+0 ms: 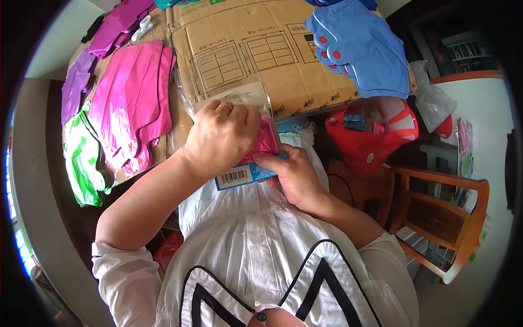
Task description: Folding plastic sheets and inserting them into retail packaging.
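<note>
head view (close) looking down

At your hands: clear plastic packet (248, 117) holding pink foil, its blue card label (242, 175) with white barcode patch at six o'clock. At twelve o'clock: flattened brown cardboard box (256, 52) with printed panels.

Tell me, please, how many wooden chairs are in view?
1: the wooden chair stands at the right, beside the person, below the red bag. Others may be hidden beyond the picture's dark rim.
</note>
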A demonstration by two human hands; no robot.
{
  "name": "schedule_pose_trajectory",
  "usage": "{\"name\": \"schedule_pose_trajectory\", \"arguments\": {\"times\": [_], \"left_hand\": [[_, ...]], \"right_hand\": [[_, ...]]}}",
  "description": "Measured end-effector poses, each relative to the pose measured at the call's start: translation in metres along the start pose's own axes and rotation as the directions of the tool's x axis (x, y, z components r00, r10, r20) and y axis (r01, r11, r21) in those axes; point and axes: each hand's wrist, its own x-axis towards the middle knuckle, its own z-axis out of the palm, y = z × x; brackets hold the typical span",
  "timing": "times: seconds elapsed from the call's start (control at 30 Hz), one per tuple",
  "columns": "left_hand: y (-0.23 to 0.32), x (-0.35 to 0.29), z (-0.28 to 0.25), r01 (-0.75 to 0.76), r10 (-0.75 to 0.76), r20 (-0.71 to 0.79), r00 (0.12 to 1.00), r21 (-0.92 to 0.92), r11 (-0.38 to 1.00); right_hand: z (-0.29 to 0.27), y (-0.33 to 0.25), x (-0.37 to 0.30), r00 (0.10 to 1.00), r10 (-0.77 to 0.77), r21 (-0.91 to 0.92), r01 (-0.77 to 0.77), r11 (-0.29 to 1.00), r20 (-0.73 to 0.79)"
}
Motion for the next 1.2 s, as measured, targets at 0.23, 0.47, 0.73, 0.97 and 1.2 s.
{"name": "schedule_pose_trajectory", "arguments": {"times": [0.23, 0.47, 0.73, 0.97, 1.2], "left_hand": [[-0.002, 0.002, -0.004, -0.044, 0.045, 0.093, 0.995, -0.018, 0.999], [-0.014, 0.000, -0.014, -0.199, 0.211, 0.172, 0.962, -0.085, 0.976], [-0.008, 0.001, -0.015, -0.182, 0.178, 0.191, 0.965, 0.006, 0.983], [-0.008, 0.000, -0.004, 0.018, -0.015, 0.022, 1.000, -0.140, 0.990], [-0.008, -0.001, 0.003, 0.111, -0.121, -0.032, 0.992, -0.221, 0.969]], "right_hand": [[0.001, -0.001, -0.002, 1.000, 0.019, -0.022, -0.019, 1.000, 0.000], [0.000, 0.002, 0.000, 1.000, 0.024, 0.005, -0.024, 1.000, 0.001], [0.000, 0.002, 0.000, 0.999, 0.032, -0.008, -0.032, 0.999, 0.008], [0.001, -0.001, -0.002, 0.999, 0.047, -0.026, -0.047, 0.999, -0.006], [0.000, 0.005, -0.001, 0.998, 0.054, 0.011, -0.054, 0.998, -0.012]]}}
